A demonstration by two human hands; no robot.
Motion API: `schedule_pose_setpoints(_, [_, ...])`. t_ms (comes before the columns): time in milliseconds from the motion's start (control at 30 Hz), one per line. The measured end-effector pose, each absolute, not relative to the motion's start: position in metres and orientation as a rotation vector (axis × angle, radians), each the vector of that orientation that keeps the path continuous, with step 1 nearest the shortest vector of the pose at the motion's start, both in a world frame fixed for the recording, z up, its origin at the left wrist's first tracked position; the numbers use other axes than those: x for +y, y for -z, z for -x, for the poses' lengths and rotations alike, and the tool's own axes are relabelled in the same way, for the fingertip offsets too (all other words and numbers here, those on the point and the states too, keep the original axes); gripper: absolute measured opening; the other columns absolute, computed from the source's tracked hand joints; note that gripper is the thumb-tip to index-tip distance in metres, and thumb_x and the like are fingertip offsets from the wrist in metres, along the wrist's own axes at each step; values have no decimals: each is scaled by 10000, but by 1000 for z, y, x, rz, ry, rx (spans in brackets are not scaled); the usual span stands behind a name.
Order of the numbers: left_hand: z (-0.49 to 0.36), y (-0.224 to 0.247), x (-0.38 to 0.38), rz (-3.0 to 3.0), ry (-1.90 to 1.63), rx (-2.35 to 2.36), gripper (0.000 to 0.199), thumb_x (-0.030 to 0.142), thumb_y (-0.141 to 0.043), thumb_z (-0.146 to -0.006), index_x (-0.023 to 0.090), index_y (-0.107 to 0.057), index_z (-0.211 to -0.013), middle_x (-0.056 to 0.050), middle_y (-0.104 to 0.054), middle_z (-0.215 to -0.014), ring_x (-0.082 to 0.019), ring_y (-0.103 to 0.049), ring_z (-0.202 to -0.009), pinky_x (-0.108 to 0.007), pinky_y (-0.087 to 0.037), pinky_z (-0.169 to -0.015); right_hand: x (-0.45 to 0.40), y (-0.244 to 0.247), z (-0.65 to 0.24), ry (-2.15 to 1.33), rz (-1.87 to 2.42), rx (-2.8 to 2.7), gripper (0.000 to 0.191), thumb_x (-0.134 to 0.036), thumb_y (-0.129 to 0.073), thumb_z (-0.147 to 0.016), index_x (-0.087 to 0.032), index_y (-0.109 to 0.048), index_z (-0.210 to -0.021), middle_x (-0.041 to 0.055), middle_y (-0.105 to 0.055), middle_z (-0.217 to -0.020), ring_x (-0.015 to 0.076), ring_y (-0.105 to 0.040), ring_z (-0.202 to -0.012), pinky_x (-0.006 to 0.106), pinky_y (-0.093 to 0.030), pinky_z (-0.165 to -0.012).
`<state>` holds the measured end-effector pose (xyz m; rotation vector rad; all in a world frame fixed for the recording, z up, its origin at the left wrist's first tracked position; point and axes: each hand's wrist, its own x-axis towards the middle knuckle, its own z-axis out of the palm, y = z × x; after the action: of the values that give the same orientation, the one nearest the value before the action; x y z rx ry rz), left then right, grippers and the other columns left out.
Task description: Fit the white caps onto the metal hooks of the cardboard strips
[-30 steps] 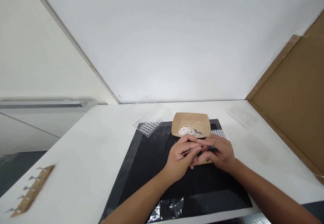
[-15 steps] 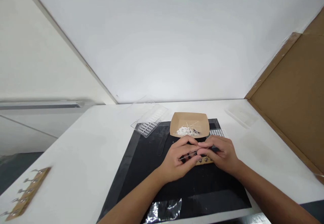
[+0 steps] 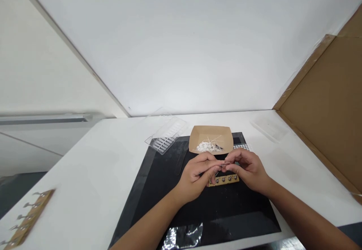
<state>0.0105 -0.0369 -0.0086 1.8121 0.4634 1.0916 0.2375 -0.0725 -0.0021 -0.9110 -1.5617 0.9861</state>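
My left hand and my right hand meet above the black mat. Between their fingertips is a thin, small, flat piece, its kind too small to make out. Both hands are closed in a pinch on it. Just below the fingers lies a wooden strip bearing a row of small round metal parts; my left fingers cover its left end.
Behind the hands stands a brown paper tray with white scraps. Clear plastic trays lie to its left, a sheet of white dots to its right. Another wooden strip with metal clips sits far left; a cardboard wall bounds the right.
My right fingers have shifted and lifted slightly, and the left fingers have closed in flatter. More of the wooden strip's row now shows beneath the hands.
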Motion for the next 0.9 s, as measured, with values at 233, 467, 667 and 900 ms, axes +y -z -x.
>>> schedule_pose_setpoints(233, [-10,13,-37,-1843,-1095,446,326,187,-600,-1068,294,-793,-1307,-51,-643,-991,-70,-694,-586,-169,-593,-503,-71,-4,-237,-836,951,-1619,160,-362,-787,-978,-246,-731,-883,23,-752,-863,184,-722,-783,331,-588,-758])
schedule_pose_setpoints(467, [-11,7,-41,-1824,-1057,452,261,220,-623,-1060,237,-812,-1238,-64,-655,-994,-70,-695,-588,-157,-585,-505,-77,-11,-238,-618,956,-1769,152,-254,-684,-1039,-250,-719,-891,7,-721,-825,169,-662,-756,310,-526,-718])
schedule_pose_setpoints(667, [-11,6,-39,-1613,-1049,531,162,246,-720,-999,176,-826,-1100,-70,-681,-1000,-84,-725,-572,-140,-566,-466,-75,-13,-245,-527,928,-1744,121,-183,-692,-1024,-257,-718,-932,-2,-739,-843,165,-686,-774,313,-535,-731])
schedule_pose_setpoints(900, [-7,0,-35,-1485,-1060,581,139,231,-771,-960,185,-861,-1056,-112,-766,-991,-158,-784,-654,-127,-543,-397,-72,-11,-251,-499,1002,-1679,94,-207,-686,-1029,-257,-709,-953,8,-732,-863,182,-693,-799,338,-546,-747])
